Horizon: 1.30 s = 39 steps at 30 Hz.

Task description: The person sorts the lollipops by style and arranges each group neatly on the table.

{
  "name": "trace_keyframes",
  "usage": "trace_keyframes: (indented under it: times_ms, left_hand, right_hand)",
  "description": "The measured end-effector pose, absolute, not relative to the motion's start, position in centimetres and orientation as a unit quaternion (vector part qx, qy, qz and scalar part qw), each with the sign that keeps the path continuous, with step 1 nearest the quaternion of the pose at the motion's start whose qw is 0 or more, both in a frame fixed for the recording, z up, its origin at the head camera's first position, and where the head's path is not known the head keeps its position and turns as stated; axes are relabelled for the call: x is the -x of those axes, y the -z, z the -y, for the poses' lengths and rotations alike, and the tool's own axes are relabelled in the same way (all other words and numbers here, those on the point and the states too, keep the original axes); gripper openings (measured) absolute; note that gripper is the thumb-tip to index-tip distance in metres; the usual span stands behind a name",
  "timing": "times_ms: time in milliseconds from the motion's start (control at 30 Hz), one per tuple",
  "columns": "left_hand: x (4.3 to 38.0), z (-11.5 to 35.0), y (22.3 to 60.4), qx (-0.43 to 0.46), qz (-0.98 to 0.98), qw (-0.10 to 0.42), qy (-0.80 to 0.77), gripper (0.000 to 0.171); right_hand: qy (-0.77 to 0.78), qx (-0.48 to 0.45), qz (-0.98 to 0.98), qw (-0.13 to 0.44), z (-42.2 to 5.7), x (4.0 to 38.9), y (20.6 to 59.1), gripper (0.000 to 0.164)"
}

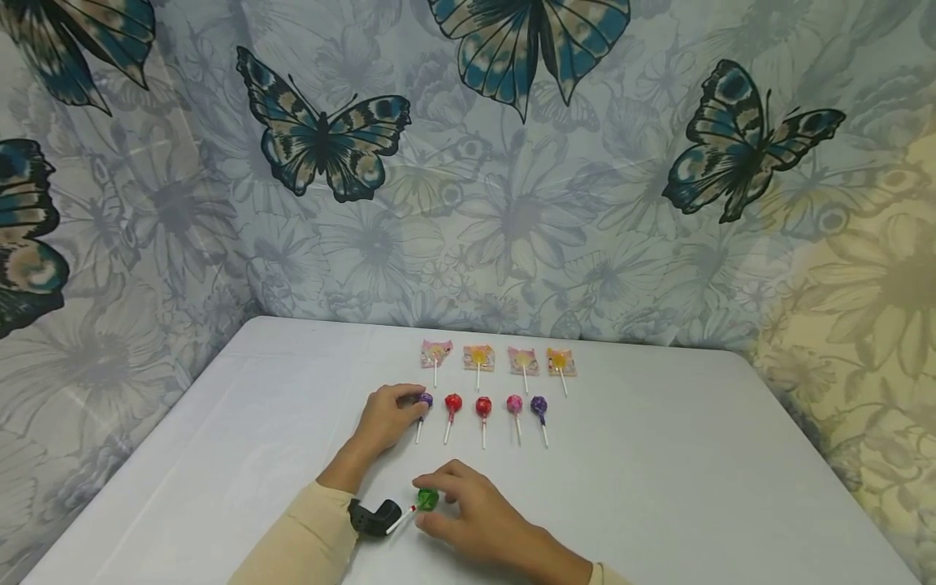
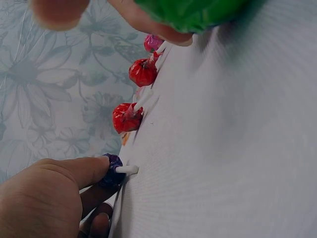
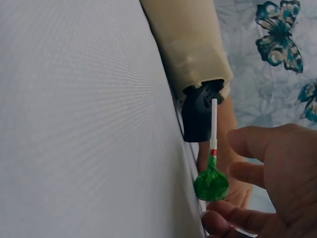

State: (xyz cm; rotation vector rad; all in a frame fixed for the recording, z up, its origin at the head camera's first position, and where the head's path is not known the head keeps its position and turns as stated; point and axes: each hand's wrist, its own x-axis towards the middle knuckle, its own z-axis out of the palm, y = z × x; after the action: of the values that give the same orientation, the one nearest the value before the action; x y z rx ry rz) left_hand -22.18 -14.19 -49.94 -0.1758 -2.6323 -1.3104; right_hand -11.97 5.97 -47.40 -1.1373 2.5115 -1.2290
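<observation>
My left hand (image 1: pixel 386 416) pinches the head of a purple lollipop (image 2: pixel 113 171) between thumb and fingers, at the left end of a row of wrapped lollipops. A green lollipop (image 1: pixel 427 499), its white stick pointing toward the left wrist, is nearer the front. Around it, my right hand (image 1: pixel 486 516) spreads its thumb and fingers. The right wrist view shows the thumb (image 3: pixel 245 141) apart from the green wrapper, while the lower fingertips lie close to the candy; whether they touch it is unclear.
Right of the left hand lie two red lollipops (image 1: pixel 453 404), a pink one (image 1: pixel 515 404) and another purple one (image 1: pixel 539 405). Behind them runs a row of clear-wrapped lollipops (image 1: pixel 478 357). A black wrist camera (image 1: pixel 374 518) sits on the left wrist, close to the green lollipop's stick.
</observation>
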Motion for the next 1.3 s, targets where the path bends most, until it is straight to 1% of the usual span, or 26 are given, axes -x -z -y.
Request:
trace_keyframes:
  times_ms: [200,367,433,833,1100,1300]
  left_hand:
    - [22.04,14.24,49.73,0.053,0.890,0.097,0.443,0.027]
    - [22.03,14.38,49.70,0.051,0.887,0.094,0.449,0.028]
    - [22.02,14.37,49.68,0.052,0.887,0.094,0.449,0.028]
    - [22.10,14.32,49.69,0.052,0.889,0.094,0.445,0.028]
    - [22.06,14.25,49.73,0.050,0.887,0.092,0.449,0.028]
    - [22.15,14.14,49.86,0.057,0.887,0.093,0.448,0.028]
  right_hand:
    - [0.376,0.397,-0.837,0.027,-5.79,11.92,47.69,0.022]
    - [0.387,0.386,-0.836,0.038,-5.55,12.01,47.76,0.007]
    - [0.392,0.384,-0.835,0.039,-5.48,12.05,47.78,0.005]
    - [0.434,0.386,-0.813,0.033,-5.42,11.89,47.85,0.017]
    - [0.470,0.405,-0.784,0.002,-5.42,11.79,47.82,0.019]
    - [0.487,0.420,-0.765,-0.009,-5.52,11.60,47.47,0.021]
